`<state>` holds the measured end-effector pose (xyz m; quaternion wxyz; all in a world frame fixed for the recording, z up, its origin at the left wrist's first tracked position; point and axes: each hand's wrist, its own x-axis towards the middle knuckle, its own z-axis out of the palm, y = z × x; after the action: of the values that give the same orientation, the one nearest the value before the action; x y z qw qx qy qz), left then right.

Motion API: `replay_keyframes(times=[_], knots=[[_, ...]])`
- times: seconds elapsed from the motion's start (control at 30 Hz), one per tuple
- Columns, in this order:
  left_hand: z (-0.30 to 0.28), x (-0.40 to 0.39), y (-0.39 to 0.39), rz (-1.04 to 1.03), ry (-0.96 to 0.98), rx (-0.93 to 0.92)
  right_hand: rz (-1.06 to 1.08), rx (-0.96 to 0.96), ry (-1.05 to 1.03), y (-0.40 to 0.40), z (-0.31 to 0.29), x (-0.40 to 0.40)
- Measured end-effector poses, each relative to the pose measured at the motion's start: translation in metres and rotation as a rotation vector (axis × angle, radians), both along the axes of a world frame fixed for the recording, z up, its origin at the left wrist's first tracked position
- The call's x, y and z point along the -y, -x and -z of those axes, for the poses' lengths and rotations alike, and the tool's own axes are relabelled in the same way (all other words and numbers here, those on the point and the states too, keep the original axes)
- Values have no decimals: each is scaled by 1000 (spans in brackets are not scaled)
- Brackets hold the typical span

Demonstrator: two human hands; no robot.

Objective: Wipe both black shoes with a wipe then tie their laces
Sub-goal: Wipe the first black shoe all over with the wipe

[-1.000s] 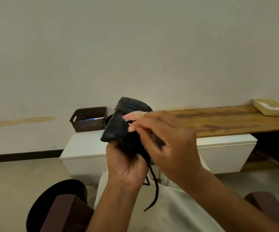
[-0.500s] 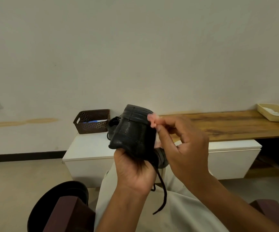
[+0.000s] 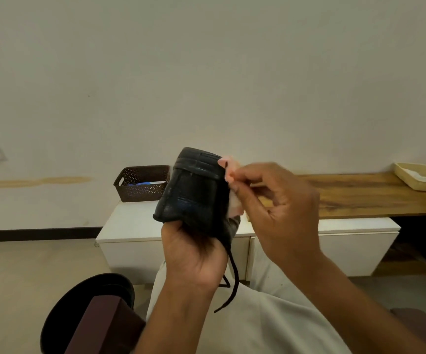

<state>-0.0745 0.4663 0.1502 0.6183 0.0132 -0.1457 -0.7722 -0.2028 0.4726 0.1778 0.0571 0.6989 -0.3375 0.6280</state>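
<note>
My left hand (image 3: 194,254) grips a black shoe (image 3: 196,192) from below and holds it up in front of me, its ribbed sole edge at the top. A loose black lace (image 3: 233,284) hangs down from the shoe past my left wrist. My right hand (image 3: 275,208) pinches a pale pink wipe (image 3: 229,169) and presses it against the shoe's right side near the sole. The second black shoe is not visible; the held shoe may hide it.
A white low cabinet (image 3: 130,223) stands ahead with a brown perforated basket (image 3: 141,182) on it. A wooden shelf (image 3: 360,195) runs right, bearing a cream tray (image 3: 418,177). A black round bin (image 3: 84,302) and dark armrests (image 3: 99,325) flank my lap.
My right hand has slid the wipe from the shoe's front face to its right side near the sole. The shoe has turned and risen a little in my left hand.
</note>
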Motion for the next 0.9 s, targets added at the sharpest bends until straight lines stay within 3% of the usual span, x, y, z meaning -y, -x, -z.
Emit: replay_keyframes(times=[0.17, 0.33, 0.5, 0.6, 0.77, 0.9], knots=[[3, -4, -3, 62, 49, -44, 0, 179, -268, 0, 57, -2], [-7, -12, 4, -5, 29, 98, 42, 303, -535, 4, 71, -3], [1, 0, -3, 55, 5, 106, -163, 461, -480, -15, 37, -15], [2, 2, -5, 114, -54, -45, -250, 373, -328, -29, 20, -28], [10, 1, -6, 187, -97, -119, -121, -77, -39, -29, 24, -36], [5, -2, -6, 159, -164, -132, -23, -116, -52, -7, 48, -31]])
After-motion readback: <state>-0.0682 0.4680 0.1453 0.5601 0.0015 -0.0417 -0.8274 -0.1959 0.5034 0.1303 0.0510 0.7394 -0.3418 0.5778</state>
